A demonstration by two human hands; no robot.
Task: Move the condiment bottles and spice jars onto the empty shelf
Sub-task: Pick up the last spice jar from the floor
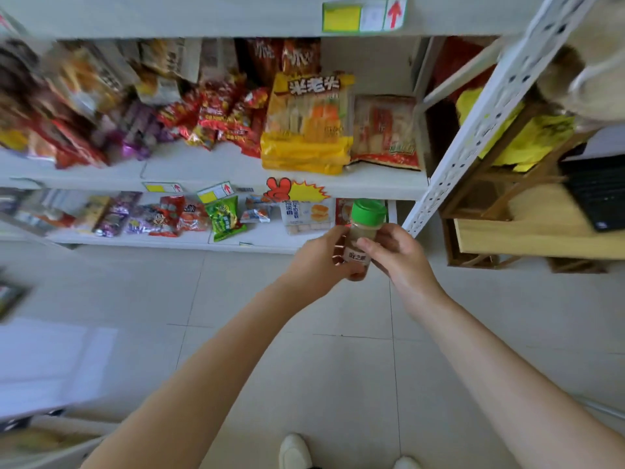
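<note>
- Green-capped spice jar [364, 231]: I hold it in the air between both hands, cap up and close to upright. It is in front of the right end of the lower shelf [263, 243] and above the tiled floor [304, 350].
- Grip, left hand [319, 262]: my fingers curl round the jar's left side and base. The fingertips are hidden behind the jar.
- Grip, right hand [400, 257]: my thumb and fingers pinch the jar's right side at label height.
- White label [354, 257]: my thumb covers part of it, and the print is too small to read.
- Contents: pale brown powder shows through the clear wall. My fingers cover the lowest part of the jar.
- Middle shelf [236, 177]: it is loaded with snack packets. Those at the left are smeared by blur and cannot be told apart. The yellow pack [306, 130] near the right end is sharp.
- Lower shelf: it carries a row of small packets. The jar cap partly hides the one directly behind it.
- White perforated upright [473, 130]: it slants down to end just right of the jar.
- Wooden rack [500, 198]: it stands beyond the upright and is cut off by the frame edge.
- Dark flat object [598, 191]: it runs out of view at the right, and I cannot tell what it is.
- Shoes [294, 451]: only the toes show at the bottom edge.
</note>
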